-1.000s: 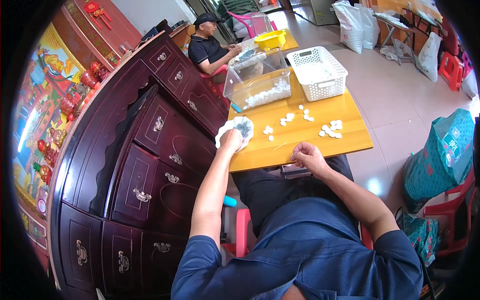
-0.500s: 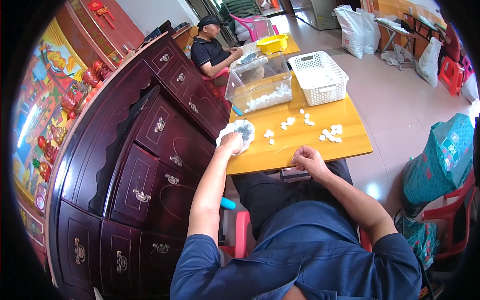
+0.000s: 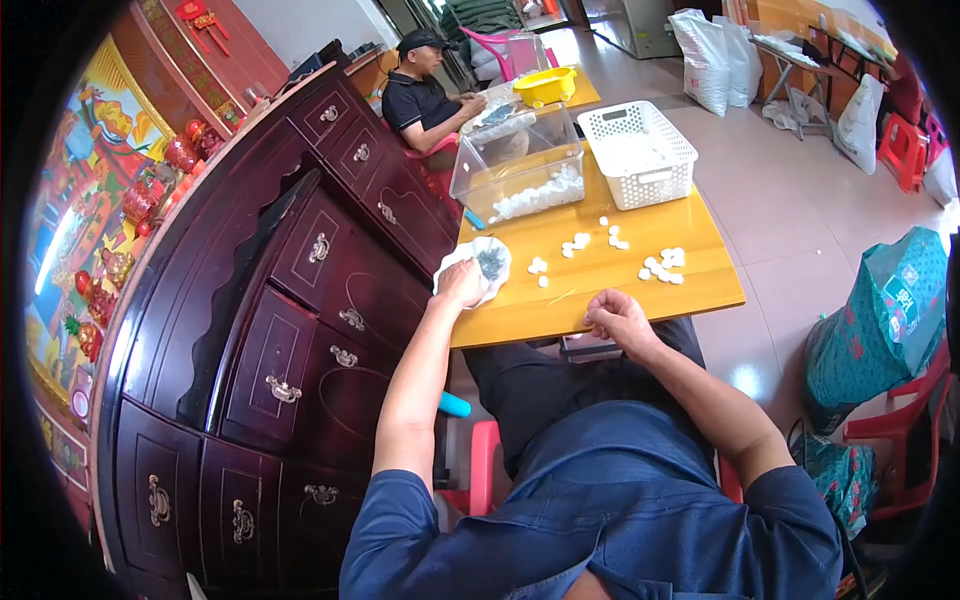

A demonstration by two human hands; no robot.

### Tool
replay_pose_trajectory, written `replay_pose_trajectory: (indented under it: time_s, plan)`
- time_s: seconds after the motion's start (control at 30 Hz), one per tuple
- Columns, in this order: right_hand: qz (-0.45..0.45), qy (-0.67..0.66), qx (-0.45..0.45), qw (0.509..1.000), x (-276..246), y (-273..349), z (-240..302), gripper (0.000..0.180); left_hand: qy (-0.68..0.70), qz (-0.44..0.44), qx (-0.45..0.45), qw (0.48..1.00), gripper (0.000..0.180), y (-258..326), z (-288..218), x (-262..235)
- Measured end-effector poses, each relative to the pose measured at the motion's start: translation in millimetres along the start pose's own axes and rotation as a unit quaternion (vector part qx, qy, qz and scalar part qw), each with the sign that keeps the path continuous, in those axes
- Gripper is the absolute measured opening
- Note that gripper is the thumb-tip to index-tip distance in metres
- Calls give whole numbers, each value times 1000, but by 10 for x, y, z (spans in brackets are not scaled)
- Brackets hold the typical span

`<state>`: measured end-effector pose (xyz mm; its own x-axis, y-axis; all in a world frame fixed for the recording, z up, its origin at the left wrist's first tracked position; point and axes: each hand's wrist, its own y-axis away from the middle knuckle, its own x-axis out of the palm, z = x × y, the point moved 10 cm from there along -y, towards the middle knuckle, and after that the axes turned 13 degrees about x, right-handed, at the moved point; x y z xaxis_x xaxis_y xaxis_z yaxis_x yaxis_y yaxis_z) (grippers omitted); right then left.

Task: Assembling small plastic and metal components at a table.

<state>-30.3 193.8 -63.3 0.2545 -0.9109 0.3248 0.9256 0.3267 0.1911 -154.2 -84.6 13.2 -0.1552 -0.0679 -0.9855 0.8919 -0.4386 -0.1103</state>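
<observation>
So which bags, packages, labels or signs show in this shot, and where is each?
Teal printed plastic bag: on the floor at the right, bulging, pale label patch.
White woven sacks: far floor behind the table, tall and full.
Red hanging ornament sign: top left wall above the dark wooden cabinet.
Colourful painted panel: left edge, yellow, red and blue.
No screens in view.
</observation>
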Motion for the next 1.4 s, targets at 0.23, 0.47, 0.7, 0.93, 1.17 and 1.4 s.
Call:
replay_pose_trajectory:
  time_s: [0.23,0.47,0.7,0.93,1.17,1.4]
  plan:
    - [-17,3,6,1000,-2,48,51,16,20,-59,-2,998,21,68,-130,-239]
    - [14,-9,21,1000,41,75,57,13,137,-174,151,963,10,174,-1296,-821]
    - [60,-51,48,996,157,75,69,19,165,-187,212,945,9,403,-1933,-905]
    - [105,-87,77,988,234,104,18,18,199,-155,234,939,9,455,-2068,-900]
    - [111,-77,102,986,200,40,-80,17,209,-153,236,937,9,479,-2124,-898]
    - [140,-65,104,983,217,-4,-151,16,214,-158,277,923,10,550,-2224,-949]
